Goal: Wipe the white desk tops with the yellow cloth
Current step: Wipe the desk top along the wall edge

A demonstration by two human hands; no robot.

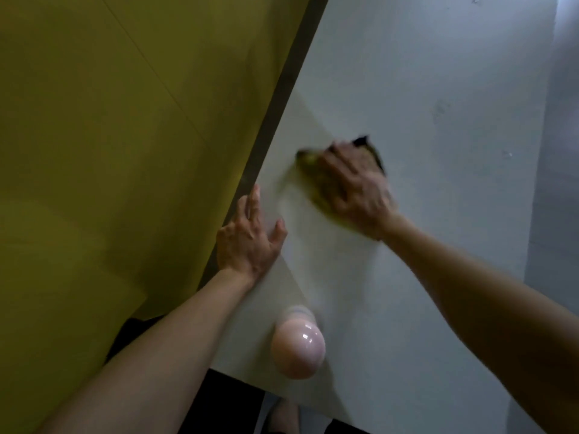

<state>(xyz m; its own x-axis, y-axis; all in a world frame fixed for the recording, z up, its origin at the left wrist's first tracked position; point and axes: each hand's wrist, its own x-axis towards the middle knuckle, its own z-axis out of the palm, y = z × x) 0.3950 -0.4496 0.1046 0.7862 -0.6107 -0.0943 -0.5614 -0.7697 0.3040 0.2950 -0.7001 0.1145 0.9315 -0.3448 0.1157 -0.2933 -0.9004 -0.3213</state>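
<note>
The desk top [438, 89] runs away from the person, with an upright partition [109, 136] along its left edge. The left hand [250, 239] lies flat at that edge, just beside the partition. To its right and farther in, the right hand [357, 189] presses flat on the cloth [315, 180], which lies under the palm and pokes out left of the fingers. Just behind that hand is an opening [374, 153] in the desk. Near the front edge — between the two forearms — a bulb-shaped object [297, 346] sits on the desk.

Office-like workspace, white desk top [423, 89], yellow divider panel [109, 120] alongside
</note>
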